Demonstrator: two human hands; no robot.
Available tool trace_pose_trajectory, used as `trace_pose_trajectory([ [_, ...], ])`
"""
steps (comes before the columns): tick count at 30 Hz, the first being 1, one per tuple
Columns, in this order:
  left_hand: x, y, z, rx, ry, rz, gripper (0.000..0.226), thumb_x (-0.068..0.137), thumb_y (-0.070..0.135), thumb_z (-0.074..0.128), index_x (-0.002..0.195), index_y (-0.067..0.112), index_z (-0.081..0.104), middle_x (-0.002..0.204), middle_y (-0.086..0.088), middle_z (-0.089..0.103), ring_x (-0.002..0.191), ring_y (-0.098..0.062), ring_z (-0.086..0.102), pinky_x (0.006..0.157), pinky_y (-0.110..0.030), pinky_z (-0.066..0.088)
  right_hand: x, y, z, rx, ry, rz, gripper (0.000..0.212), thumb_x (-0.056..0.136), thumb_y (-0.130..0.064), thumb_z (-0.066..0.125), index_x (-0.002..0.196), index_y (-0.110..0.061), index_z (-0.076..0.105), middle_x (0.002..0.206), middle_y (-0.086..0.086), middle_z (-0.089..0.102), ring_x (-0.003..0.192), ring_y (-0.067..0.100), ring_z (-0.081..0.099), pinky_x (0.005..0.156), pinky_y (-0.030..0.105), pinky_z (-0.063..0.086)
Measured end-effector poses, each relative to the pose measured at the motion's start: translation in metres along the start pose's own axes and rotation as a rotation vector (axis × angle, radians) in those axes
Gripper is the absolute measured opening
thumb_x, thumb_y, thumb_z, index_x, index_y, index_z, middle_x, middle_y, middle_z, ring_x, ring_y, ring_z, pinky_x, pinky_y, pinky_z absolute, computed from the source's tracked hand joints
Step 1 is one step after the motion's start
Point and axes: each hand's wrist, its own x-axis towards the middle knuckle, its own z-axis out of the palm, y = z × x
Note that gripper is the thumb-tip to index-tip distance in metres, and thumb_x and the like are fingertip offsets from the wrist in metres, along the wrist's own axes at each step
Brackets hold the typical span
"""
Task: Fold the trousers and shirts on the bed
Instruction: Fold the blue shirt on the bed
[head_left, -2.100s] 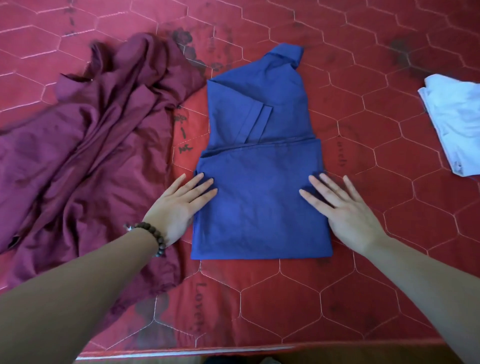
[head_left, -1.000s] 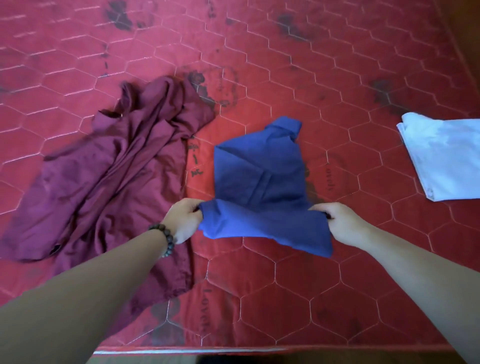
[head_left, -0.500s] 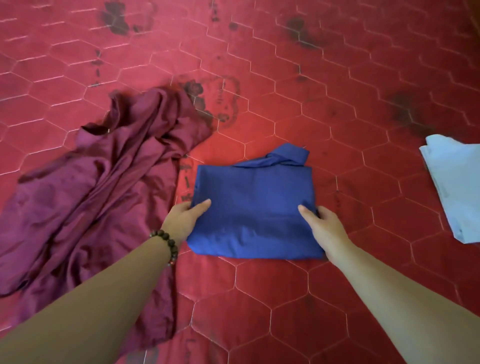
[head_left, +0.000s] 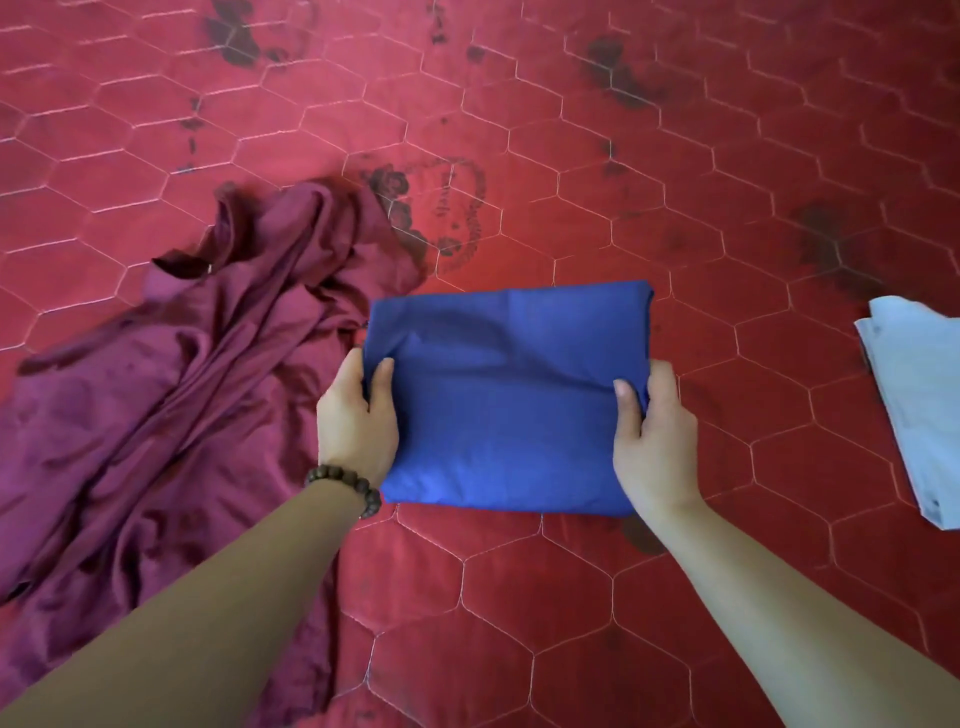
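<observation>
Head view: no legible writing on bedcover (head_left: 571, 597).

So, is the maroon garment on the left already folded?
No, the maroon garment lies crumpled and spread on the bed, while both hands grip only the folded blue garment.

A red quilted bedcover (head_left: 571, 156) with hexagon stitching and dark printed marks spreads across the bed. A brown bead bracelet (head_left: 345, 480) circles one wrist.
</observation>
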Motion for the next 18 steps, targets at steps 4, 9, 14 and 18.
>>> trace_pose_trajectory([
  [4, 0.012, -0.022, 0.015, 0.204, -0.193, -0.235, 0.029, 0.094, 0.029, 0.054, 0.077, 0.006, 0.049, 0.069, -0.005, 0.052, 0.071, -0.025, 0.049, 0.062, -0.031, 0.026, 0.021, 0.022, 0.021, -0.049, -0.094, 0.26, 0.022, 0.099, -0.025, 0.048, 0.082, -0.013, 0.041, 0.067, -0.007, 0.049, 0.058, 0.009, 0.048, 0.047, 0.016, 0.032],
  [9, 0.013, -0.037, 0.015, 0.223, -0.228, -0.153, 0.033, 0.094, 0.022, 0.055, 0.07, 0.003, 0.041, 0.058, -0.006, 0.044, 0.061, -0.031, 0.04, 0.055, -0.031, 0.017, 0.014, 0.045, 0.031, -0.13, -0.077, 0.338, 0.031, 0.099, -0.029, 0.047, 0.076, -0.009, 0.042, 0.062, 0.0, 0.047, 0.054, 0.016, 0.043, 0.05, 0.031, 0.03],
  [14, 0.005, -0.036, 0.015, 0.428, -0.267, -0.23, 0.031, 0.096, 0.035, 0.048, 0.085, 0.006, 0.046, 0.08, -0.016, 0.061, 0.08, -0.039, 0.058, 0.062, -0.033, 0.031, 0.008, 0.037, 0.028, -0.164, -0.057, 0.325, 0.031, 0.099, -0.034, 0.047, 0.082, -0.008, 0.044, 0.064, 0.001, 0.049, 0.06, 0.027, 0.051, 0.054, 0.032, 0.032],
  [18, -0.005, -0.015, 0.011, 0.649, -0.02, 0.009, 0.026, 0.09, 0.031, 0.053, 0.1, 0.008, 0.055, 0.098, -0.017, 0.06, 0.089, -0.038, 0.057, 0.069, -0.043, 0.04, 0.013, 0.019, 0.022, -0.372, 0.166, 0.059, 0.03, 0.095, -0.028, 0.053, 0.115, -0.005, 0.052, 0.114, 0.013, 0.055, 0.104, 0.033, 0.055, 0.081, 0.041, 0.044],
])
